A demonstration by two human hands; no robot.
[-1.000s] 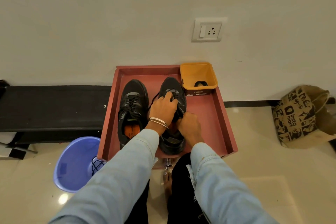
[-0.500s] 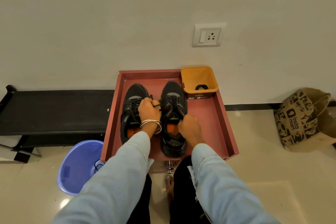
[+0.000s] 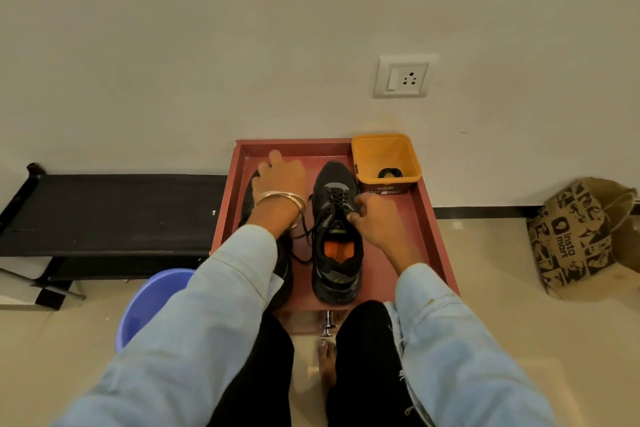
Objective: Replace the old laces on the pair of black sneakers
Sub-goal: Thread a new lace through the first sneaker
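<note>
Step in hand, as judged: unlacing the right sneaker [image 3: 335, 236]; the old lace [image 3: 337, 199] was threaded through its eyelets, one loose end trailing down into the gap between the two shoes. Both sneakers stood side by side in the red tray [image 3: 429, 218], toes toward the wall.

Right hand [image 3: 379, 218] sat at the right side of that sneaker's lacing, thumb and fingers drawn together at the edge of the upper eyelets. It seemed to pinch the lace or the shoe's edge there; which one could not be told, and the grip itself was not plainly shown.

Left hand [image 3: 280, 177] lay over the toe of the left sneaker [image 3: 247, 198], wrist bent, bangles at the wrist, fingers spread and fairly straight, pointing toward the tray's far wall. Grip released; it rested on or just above the shoe, holding nothing visible.

Yellow tub [image 3: 386, 163] stood in the tray's far right corner with a small dark coil inside, possibly a fresh lace. Blue bucket [image 3: 152, 302] on the floor to the left.

Next move likely calls for steadying the shoe and drawing the lace out row by row from the top, keeping the loose end from snagging.
</note>
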